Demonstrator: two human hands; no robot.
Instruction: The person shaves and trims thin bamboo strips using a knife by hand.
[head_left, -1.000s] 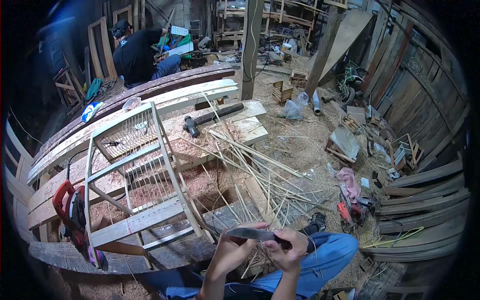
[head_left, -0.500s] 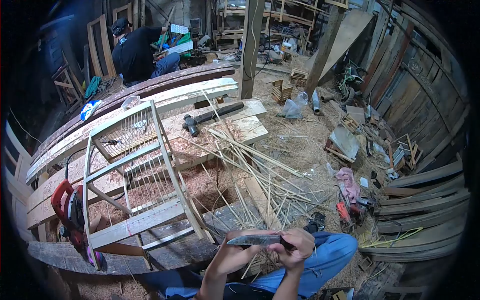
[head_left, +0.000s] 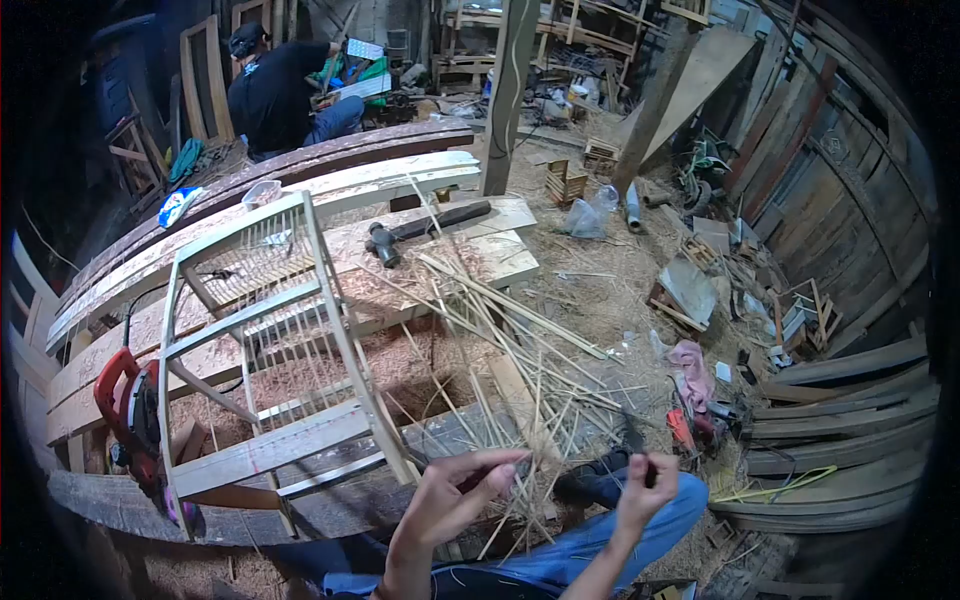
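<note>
My left hand [head_left: 462, 492] is raised near the bottom centre, thumb and forefinger brought together; anything between them is too small to make out. To its right, my right hand [head_left: 645, 490] is closed round the dark handle of a knife [head_left: 631, 434], whose blade points up and away. The hands are apart. Thin wooden sticks [head_left: 500, 345] lie in a loose pile beyond them. Left of the hands, a wooden frame with thin rods [head_left: 245, 325] leans over the boards. A hammer [head_left: 385, 243] rests on a shaving-covered board [head_left: 505, 258].
A red power tool [head_left: 130, 400] stands at the left. Another person [head_left: 275, 95] sits at the back left. Wooden posts [head_left: 508, 100] rise beyond the boards. Curved planks [head_left: 850, 440] are stacked at the right, near a pink cloth [head_left: 690, 368] and a red tool [head_left: 683, 428].
My hands have separated, the left shifting slightly left and the right moving right with the knife. The blade, earlier lying across in front of my left hand, now points upward. The view has shifted slightly.
</note>
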